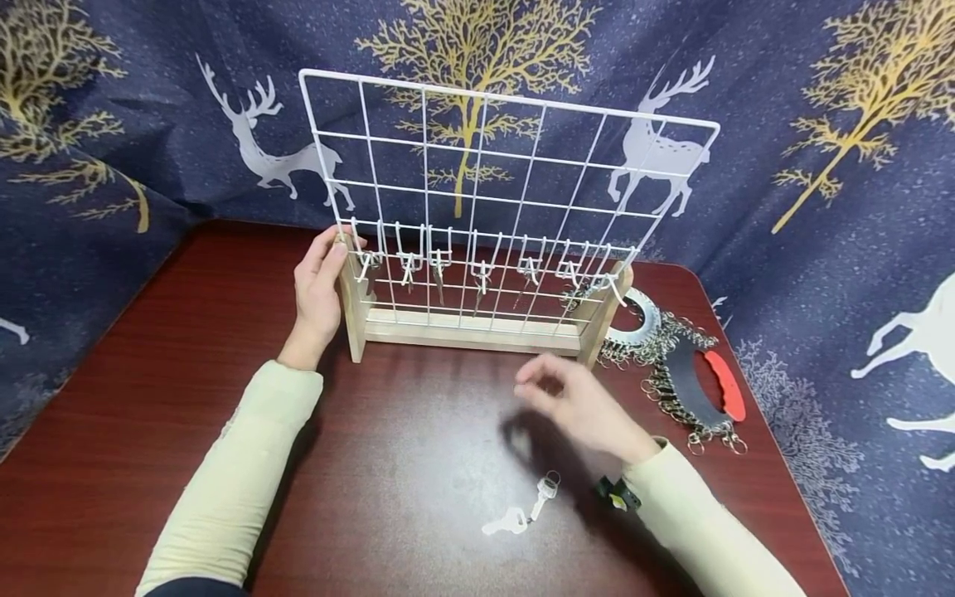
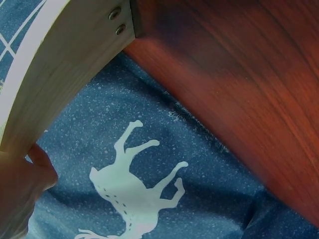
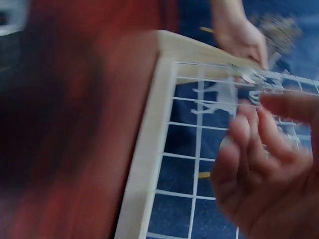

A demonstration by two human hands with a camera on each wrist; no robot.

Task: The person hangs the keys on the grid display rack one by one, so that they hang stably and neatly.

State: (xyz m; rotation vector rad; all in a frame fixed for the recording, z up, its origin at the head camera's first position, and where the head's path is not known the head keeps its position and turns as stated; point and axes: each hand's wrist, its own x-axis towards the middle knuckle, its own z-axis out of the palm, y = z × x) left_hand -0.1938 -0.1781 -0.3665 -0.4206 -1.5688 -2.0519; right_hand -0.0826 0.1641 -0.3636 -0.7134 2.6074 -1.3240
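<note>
A white wire grid rack (image 1: pixel 485 153) stands on the table in a pale wooden base (image 1: pixel 470 332). Several keys (image 1: pixel 438 278) hang from white hooks along its lower part. My left hand (image 1: pixel 319 286) grips the upper end of the rack's left wooden side piece (image 2: pixel 60 74), its thumb on the near side. In front of the rack, above the table, my right hand (image 1: pixel 570 402) has its fingers loosely bent, with nothing visible between them; it is blurred. Two keys (image 1: pixel 547 489), one with a small ring, lie on the table below and left of the right hand.
At the right, beyond the rack, lies a grey ring holder (image 1: pixel 645 319) hung with many rings. Beside it is a dark curved holder with a red handle (image 1: pixel 725 385), also edged with rings. A patterned blue cloth (image 1: pixel 224 75) hangs behind the dark red table (image 1: pixel 186 332).
</note>
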